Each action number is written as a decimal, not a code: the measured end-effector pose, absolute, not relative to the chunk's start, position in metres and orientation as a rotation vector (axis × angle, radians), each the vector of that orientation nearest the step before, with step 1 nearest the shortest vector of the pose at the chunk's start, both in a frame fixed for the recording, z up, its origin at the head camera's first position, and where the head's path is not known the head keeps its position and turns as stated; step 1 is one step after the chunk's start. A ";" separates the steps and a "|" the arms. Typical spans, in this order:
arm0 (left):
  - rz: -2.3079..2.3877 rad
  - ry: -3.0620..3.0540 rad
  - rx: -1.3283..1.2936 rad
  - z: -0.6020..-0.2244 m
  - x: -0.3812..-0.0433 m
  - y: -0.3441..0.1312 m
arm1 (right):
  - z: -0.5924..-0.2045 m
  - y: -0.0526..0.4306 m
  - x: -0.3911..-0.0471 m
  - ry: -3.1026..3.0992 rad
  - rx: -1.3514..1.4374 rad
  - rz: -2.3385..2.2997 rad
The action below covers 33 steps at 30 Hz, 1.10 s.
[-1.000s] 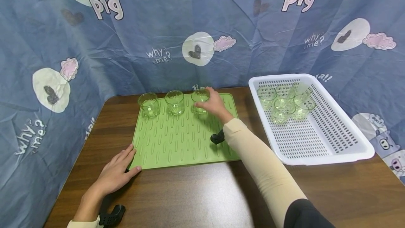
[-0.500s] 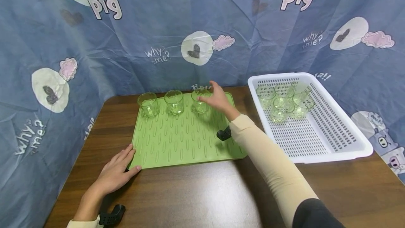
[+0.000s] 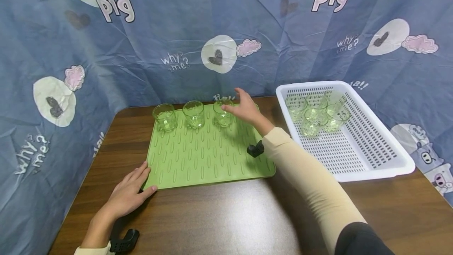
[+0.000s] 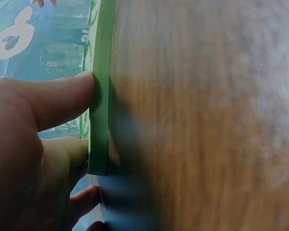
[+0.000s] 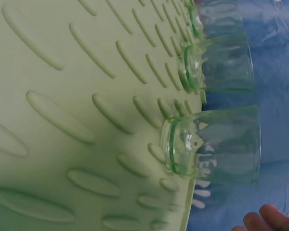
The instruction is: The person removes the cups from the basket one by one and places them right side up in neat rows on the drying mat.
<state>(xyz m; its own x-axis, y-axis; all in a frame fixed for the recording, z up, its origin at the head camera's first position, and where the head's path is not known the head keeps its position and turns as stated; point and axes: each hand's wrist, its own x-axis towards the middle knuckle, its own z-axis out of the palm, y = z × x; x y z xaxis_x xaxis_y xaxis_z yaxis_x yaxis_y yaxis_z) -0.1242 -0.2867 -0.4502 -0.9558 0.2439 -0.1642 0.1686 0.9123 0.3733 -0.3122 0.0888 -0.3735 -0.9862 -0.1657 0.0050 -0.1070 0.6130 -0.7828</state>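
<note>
Just left of the wide-spread right hand (image 3: 248, 110), apart from it, a green-tinted round glass tumbler (image 3: 222, 119) stands upright.

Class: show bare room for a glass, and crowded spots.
Free: the green mat in front of three glasses; the table between left hand and right sleeve; the white basket at its near end. Crowded: the mat's back, with those glasses and the right hand above; the basket's far left, with five glasses.

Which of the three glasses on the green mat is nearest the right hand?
The rightmost glass of the row: the right hand is just beside it, while the middle glass and leftmost glass stand farther away.
</note>
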 end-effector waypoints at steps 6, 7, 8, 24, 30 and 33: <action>0.544 2.855 0.306 -0.449 -0.123 -0.287 | -0.370 0.092 -0.311 2.785 -0.275 -1.306; 0.544 2.854 0.305 -0.449 -0.123 -0.287 | -0.367 0.092 -0.310 2.791 -0.287 -1.300; 0.543 2.855 0.304 -0.449 -0.123 -0.288 | -0.365 0.093 -0.309 2.798 -0.302 -1.287; 0.529 2.864 0.315 -0.448 -0.125 -0.284 | -0.319 0.136 -0.239 2.853 -0.424 -1.033; 0.533 2.856 0.307 -0.447 -0.124 -0.285 | -0.317 0.168 -0.225 2.884 -0.469 -1.031; 0.537 2.855 0.307 -0.448 -0.124 -0.285 | -0.315 0.182 -0.222 2.877 -0.432 -1.080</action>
